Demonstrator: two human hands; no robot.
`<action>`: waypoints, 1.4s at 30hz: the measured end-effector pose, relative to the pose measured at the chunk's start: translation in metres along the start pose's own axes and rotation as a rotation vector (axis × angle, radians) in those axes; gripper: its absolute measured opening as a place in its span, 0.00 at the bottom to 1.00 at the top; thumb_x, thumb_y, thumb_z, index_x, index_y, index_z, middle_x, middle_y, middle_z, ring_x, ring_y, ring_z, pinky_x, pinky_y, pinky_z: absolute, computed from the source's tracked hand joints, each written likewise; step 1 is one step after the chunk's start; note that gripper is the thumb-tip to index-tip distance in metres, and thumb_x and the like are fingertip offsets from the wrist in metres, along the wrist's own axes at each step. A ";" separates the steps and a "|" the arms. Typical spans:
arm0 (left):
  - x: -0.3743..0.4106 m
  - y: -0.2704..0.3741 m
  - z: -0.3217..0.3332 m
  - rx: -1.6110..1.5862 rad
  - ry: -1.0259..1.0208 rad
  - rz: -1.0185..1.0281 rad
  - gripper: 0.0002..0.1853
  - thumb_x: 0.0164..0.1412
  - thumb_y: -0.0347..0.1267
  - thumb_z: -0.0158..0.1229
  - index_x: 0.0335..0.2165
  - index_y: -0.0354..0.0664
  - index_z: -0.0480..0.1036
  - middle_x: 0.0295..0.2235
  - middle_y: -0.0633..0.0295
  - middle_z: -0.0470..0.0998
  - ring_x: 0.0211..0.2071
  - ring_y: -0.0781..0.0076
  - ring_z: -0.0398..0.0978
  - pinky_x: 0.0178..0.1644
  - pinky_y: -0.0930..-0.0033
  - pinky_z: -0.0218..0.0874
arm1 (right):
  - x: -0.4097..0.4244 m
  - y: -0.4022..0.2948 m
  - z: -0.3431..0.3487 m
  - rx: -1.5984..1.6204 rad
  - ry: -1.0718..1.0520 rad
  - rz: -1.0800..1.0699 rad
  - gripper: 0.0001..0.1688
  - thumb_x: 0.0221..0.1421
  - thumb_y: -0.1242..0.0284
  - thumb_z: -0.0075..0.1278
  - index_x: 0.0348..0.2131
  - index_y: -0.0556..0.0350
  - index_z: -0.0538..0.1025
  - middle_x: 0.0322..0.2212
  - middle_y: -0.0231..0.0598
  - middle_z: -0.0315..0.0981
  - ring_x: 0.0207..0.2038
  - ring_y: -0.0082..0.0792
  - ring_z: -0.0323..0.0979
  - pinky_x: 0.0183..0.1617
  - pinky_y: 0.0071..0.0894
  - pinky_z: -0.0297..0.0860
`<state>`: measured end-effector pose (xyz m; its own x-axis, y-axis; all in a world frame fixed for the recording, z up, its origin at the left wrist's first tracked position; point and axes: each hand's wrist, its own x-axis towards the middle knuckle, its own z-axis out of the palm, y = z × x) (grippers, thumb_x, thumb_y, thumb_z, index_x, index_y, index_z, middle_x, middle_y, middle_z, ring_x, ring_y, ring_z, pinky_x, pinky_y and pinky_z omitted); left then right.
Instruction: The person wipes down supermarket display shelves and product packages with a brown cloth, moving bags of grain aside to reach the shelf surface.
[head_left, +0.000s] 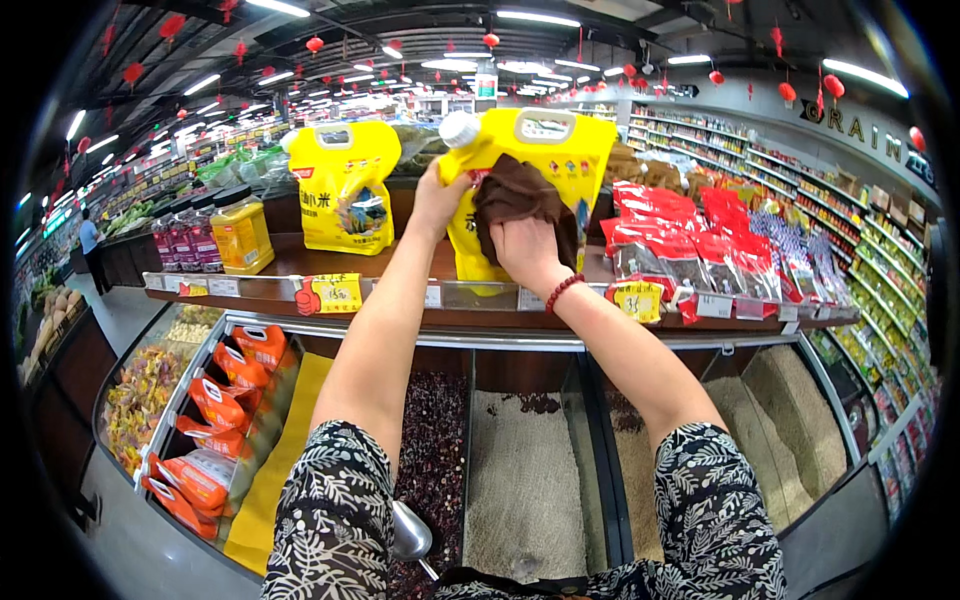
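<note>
A yellow spouted pouch (592, 139) with a white screw cap (459, 130) and a cut-out handle stands at the middle of a wooden shelf (420, 262). My left hand (439, 196) grips its left edge just below the cap. Bunched in my right hand (525, 251) is a dark brown cloth (517, 187), pressed against the pouch's front. The cloth and the hand cover much of the printed face. A second yellow pouch (341, 161) of the same kind stands to the left, apart from my hands.
Plastic jars (241, 229) line the shelf's left end, and red-topped packets (667, 232) lie to the right. Price tags (337, 292) run along the shelf edge. Below are bins of grain (525, 465), a metal scoop (411, 531) and orange bags (217, 401). A person (91, 247) stands far left.
</note>
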<state>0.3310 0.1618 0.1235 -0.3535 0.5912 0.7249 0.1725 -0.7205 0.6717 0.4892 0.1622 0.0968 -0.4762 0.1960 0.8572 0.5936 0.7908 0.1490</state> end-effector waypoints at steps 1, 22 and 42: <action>0.000 0.002 0.001 0.158 0.026 0.063 0.17 0.47 0.25 0.56 0.39 0.37 0.67 0.30 0.60 0.73 0.30 0.75 0.70 0.35 0.73 0.62 | 0.004 0.007 0.001 -0.087 0.031 -0.039 0.16 0.50 0.70 0.39 0.37 0.58 0.71 0.36 0.56 0.67 0.40 0.55 0.64 0.47 0.51 0.58; -0.032 0.037 0.029 0.321 0.077 0.146 0.15 0.46 0.27 0.56 0.36 0.38 0.68 0.29 0.50 0.75 0.34 0.54 0.73 0.38 0.64 0.63 | 0.112 0.007 -0.090 -0.072 0.390 -0.151 0.17 0.53 0.66 0.41 0.23 0.62 0.72 0.30 0.53 0.69 0.34 0.52 0.65 0.39 0.42 0.62; -0.040 0.033 0.021 0.255 0.105 0.194 0.15 0.47 0.24 0.53 0.38 0.39 0.68 0.29 0.46 0.74 0.34 0.51 0.73 0.37 0.64 0.63 | 0.139 0.054 -0.098 -0.090 0.302 0.355 0.24 0.52 0.56 0.44 0.31 0.62 0.74 0.31 0.56 0.72 0.36 0.52 0.70 0.39 0.43 0.65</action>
<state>0.3705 0.1223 0.1204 -0.3824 0.4019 0.8320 0.4658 -0.6938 0.5493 0.5189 0.1751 0.2723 -0.0322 0.2573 0.9658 0.7457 0.6496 -0.1482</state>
